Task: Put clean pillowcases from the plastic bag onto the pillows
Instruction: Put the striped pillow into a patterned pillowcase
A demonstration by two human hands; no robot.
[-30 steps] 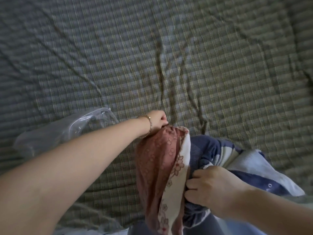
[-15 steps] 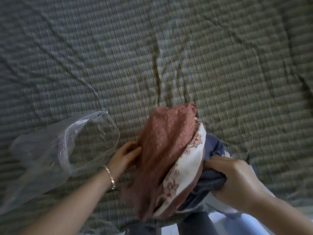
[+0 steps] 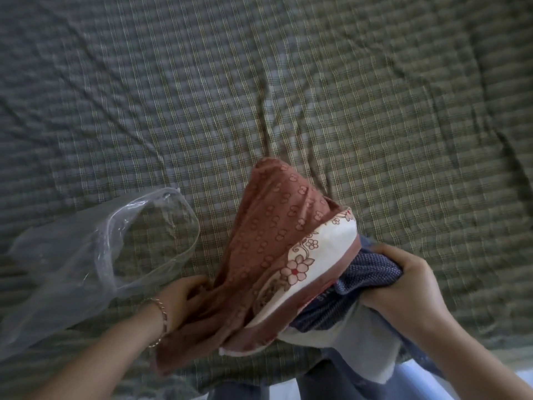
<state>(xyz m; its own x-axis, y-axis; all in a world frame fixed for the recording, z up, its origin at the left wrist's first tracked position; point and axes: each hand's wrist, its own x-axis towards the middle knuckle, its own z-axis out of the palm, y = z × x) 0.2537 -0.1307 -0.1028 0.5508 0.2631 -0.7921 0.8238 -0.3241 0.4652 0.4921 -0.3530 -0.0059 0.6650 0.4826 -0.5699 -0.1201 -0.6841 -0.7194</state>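
Note:
A rust-red pillowcase (image 3: 277,223) with small flower prints and a white floral band stands bunched up over the bed. My left hand (image 3: 184,295), with a bracelet on its wrist, grips the pillowcase's lower left edge. A dark blue dotted pillow (image 3: 363,281) with a pale grey part pokes out of the pillowcase at the right. My right hand (image 3: 403,284) grips this pillow's end. An open clear plastic bag (image 3: 121,255) lies to the left on the bed, looking empty.
A wrinkled green-checked bedsheet (image 3: 288,82) covers the whole bed. The bed's near edge runs along the bottom of the view, with pale floor (image 3: 496,388) beyond it at the lower right.
My left hand dropped from the pillowcase's top to its lower left edge and now grips it. The pillowcase rose and spread over more of the blue pillow. My right hand shifted right.

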